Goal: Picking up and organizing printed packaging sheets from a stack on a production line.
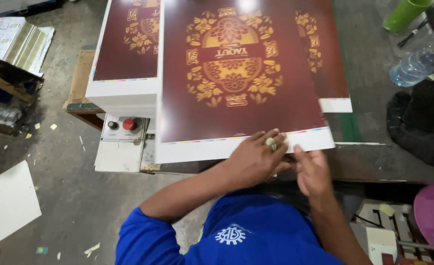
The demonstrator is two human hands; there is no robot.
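Printed sheets (pixel 236 78), a stack of maroon ones with a gold floral emblem, lie on the desk (pixel 374 162) straight ahead of me at twelve o'clock, and I am working their near edge. My left hand (pixel 256 159) lies palm-down on the white margin of the top sheet, fingers spread flat and pressing, a ring showing on one finger; it clamps nothing, it only bears down. My right hand (pixel 312 172) sits just beside it at about four o'clock from the left, fingers curled at the stack's lower edge. Whether they pinch that edge or merely touch it I cannot tell, since the fingertips are tucked under the paper.

I judge the step in hand to be squaring or fanning the near edge of the stack. The next move, as I read it, calls for keeping the left palm steady so the top sheet does not skate, while the right fingers work the edge without creasing the corner.

The stack's long axis runs from me toward twelve o'clock, tilted slightly to eleven. Its emblem is upside down to me, top pointing at six o'clock. A second pile (pixel 124 49) of the same print sits at ten o'clock, touching or overlapped by mine. Below it, at nine o'clock from my hands, is a control box (pixel 124 126) with a red button (pixel 129 124). A plastic bottle (pixel 420 61) lies at two o'clock, well apart.
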